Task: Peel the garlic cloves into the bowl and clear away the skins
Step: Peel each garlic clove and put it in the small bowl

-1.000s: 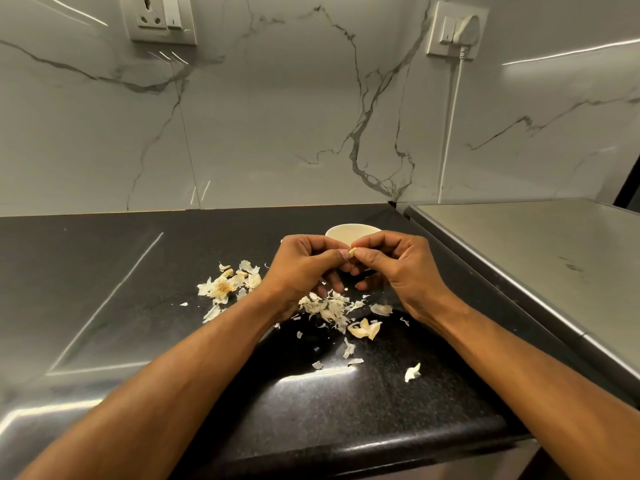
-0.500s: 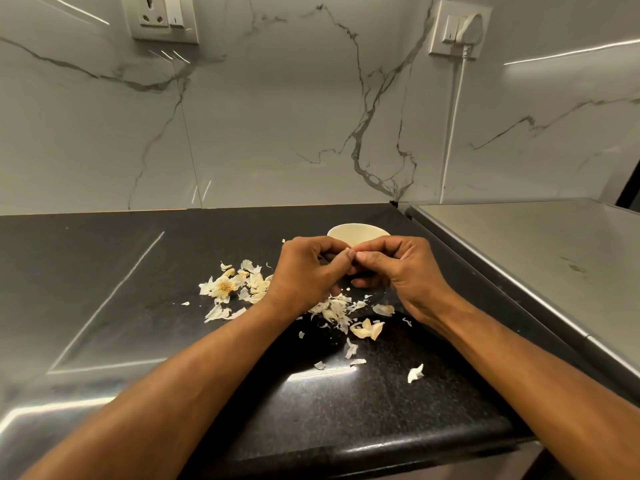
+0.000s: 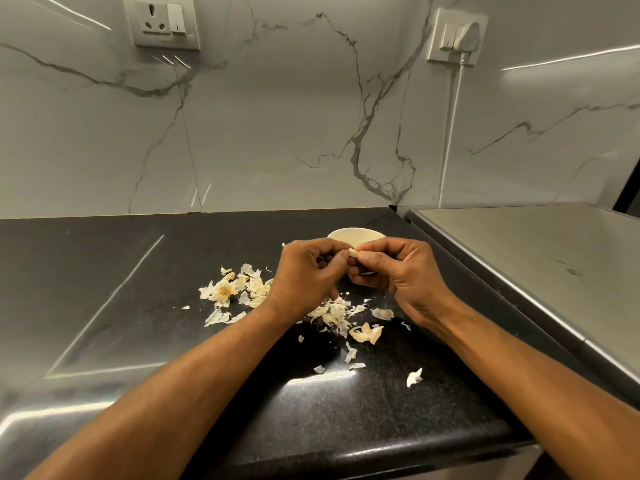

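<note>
While both hands work the same clove, status left to right:

- Far left of the left hand: root-end husk [image 3: 224, 291] with loose skins [image 3: 254, 285] around it on the black counter [image 3: 104, 306]. Same spots as 1 s ago.
- Left hand [image 3: 304, 275]: fingers curled in, fingertips against the garlic clove [image 3: 352, 252]. Whether it pinches the clove or only the skin, can't tell.
- Clove sits between the two hands, held up in front of the bowl's near rim. A pale tip now shows above the fingers; at 0.5 s ago the fingers covered it. My read: skin is coming off, clove nearly ready to drop.
- Right hand [image 3: 401, 271]: thumb and forefinger pinch the clove, other fingers curled beneath.
- Bowl [image 3: 356, 234]: just behind both hands, mostly hidden. Contents not visible.
- Below the hands: more skins [image 3: 334, 315] in a pile, a few cloves [image 3: 367, 333], one stray flake [image 3: 414, 377] nearer the counter edge. Unchanged.
- Right of the right hand: steel surface [image 3: 536, 265], untouched.

Versus earlier: hands barely shifted, only the grip rotated. Clearing skins not started.
</note>
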A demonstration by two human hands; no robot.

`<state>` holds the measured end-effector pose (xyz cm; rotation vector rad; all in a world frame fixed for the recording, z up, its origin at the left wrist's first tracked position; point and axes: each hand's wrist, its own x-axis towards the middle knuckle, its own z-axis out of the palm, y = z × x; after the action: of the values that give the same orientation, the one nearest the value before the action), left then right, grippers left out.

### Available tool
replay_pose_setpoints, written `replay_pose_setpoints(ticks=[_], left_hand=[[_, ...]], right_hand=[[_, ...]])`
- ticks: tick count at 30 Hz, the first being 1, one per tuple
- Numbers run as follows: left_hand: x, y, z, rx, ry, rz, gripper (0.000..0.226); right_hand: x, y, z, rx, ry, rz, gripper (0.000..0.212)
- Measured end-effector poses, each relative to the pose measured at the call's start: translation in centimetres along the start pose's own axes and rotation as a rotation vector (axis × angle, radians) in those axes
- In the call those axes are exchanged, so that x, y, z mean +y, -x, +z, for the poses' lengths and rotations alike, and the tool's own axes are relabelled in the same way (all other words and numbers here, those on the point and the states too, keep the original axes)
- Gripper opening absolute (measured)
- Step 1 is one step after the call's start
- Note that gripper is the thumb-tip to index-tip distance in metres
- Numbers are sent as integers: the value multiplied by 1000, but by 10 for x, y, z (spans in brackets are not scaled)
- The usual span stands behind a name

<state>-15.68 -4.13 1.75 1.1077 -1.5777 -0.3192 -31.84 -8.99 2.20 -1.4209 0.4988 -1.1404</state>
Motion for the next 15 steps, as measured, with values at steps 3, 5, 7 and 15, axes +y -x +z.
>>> replay_pose_setpoints(ticks=[3,5,7,15], left_hand=[[1,0,-1,-38,9,-14,10],[-1,0,-1,-40,-30,-2,11],[-3,1,-1,-32,-69,16,10],[-4,0,-1,0,-143,64,13]], right_hand=[[0,-1,-1,3,7,25,15],[1,-1,-2,-9,17,43,13],[3,-1,-2,-20,26,51,10],[4,-2,-3,-14,63,24,13]])
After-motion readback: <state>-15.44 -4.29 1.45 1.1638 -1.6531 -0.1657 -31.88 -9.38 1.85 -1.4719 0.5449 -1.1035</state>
